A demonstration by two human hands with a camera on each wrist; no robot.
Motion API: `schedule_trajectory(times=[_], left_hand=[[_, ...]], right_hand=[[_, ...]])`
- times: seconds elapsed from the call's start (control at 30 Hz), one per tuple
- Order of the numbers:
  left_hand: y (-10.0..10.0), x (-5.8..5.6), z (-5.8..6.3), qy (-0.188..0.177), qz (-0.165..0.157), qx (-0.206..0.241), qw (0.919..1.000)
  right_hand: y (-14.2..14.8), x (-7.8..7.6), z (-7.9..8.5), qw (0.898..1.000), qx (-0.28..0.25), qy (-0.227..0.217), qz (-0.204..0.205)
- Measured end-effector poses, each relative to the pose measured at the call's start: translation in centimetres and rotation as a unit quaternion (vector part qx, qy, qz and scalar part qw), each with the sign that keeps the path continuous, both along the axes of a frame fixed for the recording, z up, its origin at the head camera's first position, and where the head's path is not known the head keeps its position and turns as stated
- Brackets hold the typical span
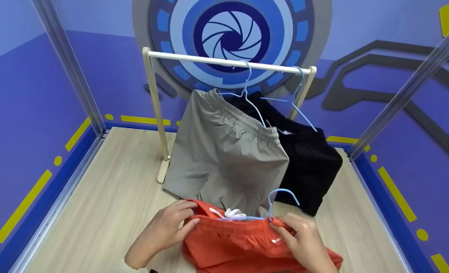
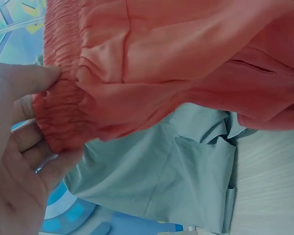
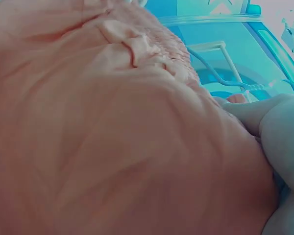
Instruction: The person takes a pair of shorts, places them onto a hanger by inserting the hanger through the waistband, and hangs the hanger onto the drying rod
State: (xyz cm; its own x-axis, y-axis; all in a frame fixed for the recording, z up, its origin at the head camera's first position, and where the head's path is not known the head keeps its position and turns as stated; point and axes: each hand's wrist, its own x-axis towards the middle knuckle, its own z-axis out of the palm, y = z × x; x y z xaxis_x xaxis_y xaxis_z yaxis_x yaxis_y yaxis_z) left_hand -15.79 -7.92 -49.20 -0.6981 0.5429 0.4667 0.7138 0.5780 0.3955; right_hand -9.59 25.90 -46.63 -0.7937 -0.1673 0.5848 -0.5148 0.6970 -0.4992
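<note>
A pair of orange-red shorts (image 1: 235,239) with a white drawstring (image 1: 235,213) is held up at the front. My left hand (image 1: 169,223) pinches the left end of the elastic waistband; the left wrist view shows the thumb on one side of the cloth and the fingers (image 2: 36,147) on the other. My right hand (image 1: 304,237) grips the waistband on the right, close to the neck of a light blue hanger (image 1: 271,201). The hanger's hook stands above the waistband, while its lower part is mostly hidden inside the shorts. Whether the right fingers also touch the hanger, I cannot tell.
Behind the shorts stands a small rack with a white rail (image 1: 209,60) and wooden posts (image 1: 156,106). Grey shorts (image 1: 228,151) and black shorts (image 1: 307,163) hang from it on light blue hangers. Blue-purple walls with metal posts (image 1: 71,64) enclose the wooden tabletop (image 1: 107,197).
</note>
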Motion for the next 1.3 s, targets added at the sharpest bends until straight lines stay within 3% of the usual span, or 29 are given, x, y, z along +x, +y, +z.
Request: schedule_trajectory(times=[0.1, 0.37, 0.53, 0.67, 0.83, 0.97, 1.1, 1.3], left_hand=[[0.1, 0.0, 0.2, -0.015, -0.013, 0.009, 0.9998], [1.5, 0.5, 0.3, 0.036, -0.055, 0.033, 0.9973], [2.4, 0.8, 0.2, 0.050, -0.078, 0.081, 0.9924], [3.1, 1.1, 0.0, 0.022, -0.102, 0.143, 0.9841], [3.2, 1.2, -0.2, -0.041, -0.100, 0.198, 0.9741], [3.2, 1.1, -0.2, -0.052, -0.100, 0.188, 0.9757], [3.2, 1.1, -0.2, -0.026, -0.101, 0.170, 0.9800], [2.9, 1.1, 0.3, 0.003, -0.086, 0.173, 0.9811]], right_hand=[[-0.1, 0.1, 0.0, 1.000, 0.005, -0.006, 0.001], [-1.2, 0.2, -0.1, 0.999, -0.020, -0.035, 0.018], [-1.6, 0.2, 0.0, 0.998, -0.040, -0.054, 0.013], [-1.8, 0.2, 0.1, 0.997, -0.066, -0.046, 0.023], [-1.9, 0.0, 0.4, 0.995, -0.087, -0.037, 0.037], [-1.9, 0.0, 0.5, 0.995, -0.080, -0.038, 0.041], [-1.8, 0.1, 0.7, 0.995, -0.082, -0.041, 0.047], [-2.1, 0.8, 3.0, 0.993, -0.099, -0.024, 0.058]])
